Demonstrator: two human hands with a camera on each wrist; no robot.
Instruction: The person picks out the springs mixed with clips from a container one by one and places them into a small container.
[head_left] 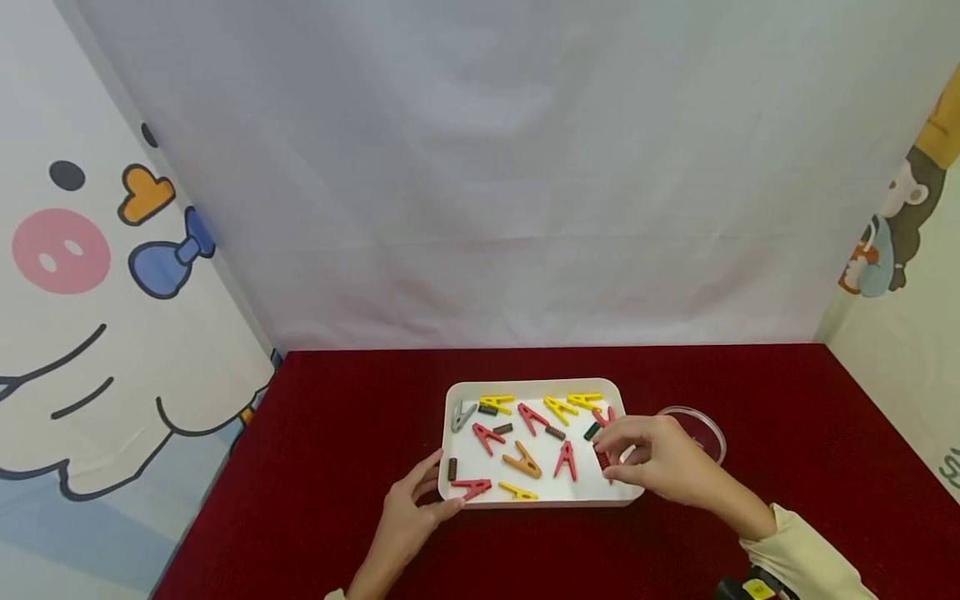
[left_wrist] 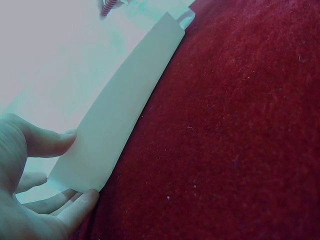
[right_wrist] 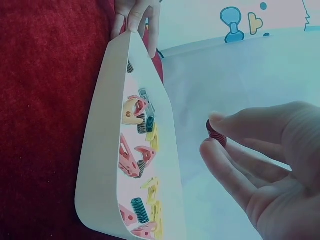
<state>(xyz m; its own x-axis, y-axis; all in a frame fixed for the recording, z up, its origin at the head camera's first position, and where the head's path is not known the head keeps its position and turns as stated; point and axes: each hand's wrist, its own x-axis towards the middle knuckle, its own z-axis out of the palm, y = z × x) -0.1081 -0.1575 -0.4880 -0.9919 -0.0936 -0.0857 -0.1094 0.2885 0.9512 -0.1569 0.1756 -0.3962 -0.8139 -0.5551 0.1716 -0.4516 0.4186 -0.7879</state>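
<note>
A white rectangular tray (head_left: 540, 503) holds several plastic clips and loose coil springs. My left hand (head_left: 405, 518) grips its near left corner, thumb at the rim and fingers against the outer wall, also seen in the left wrist view. Over the right side of the tray, my right hand (head_left: 660, 460) pinches a small dark red spring (right_wrist: 217, 135) between thumb and fingertips. In the right wrist view that spring appears raised off the tray floor. Red clips near it are partly hidden by the right hand. An orange clip (head_left: 522, 460) lies mid-tray, and a green spring (head_left: 592, 432) lies near the right hand.
A round clear dish (head_left: 722, 435) stands right of the tray, partly hidden behind the right hand. Dark red cloth (head_left: 360, 417) covers the table. A pale curtain (head_left: 525, 208) hangs behind it. A black device with a yellow label (head_left: 757, 588) sits by the right sleeve.
</note>
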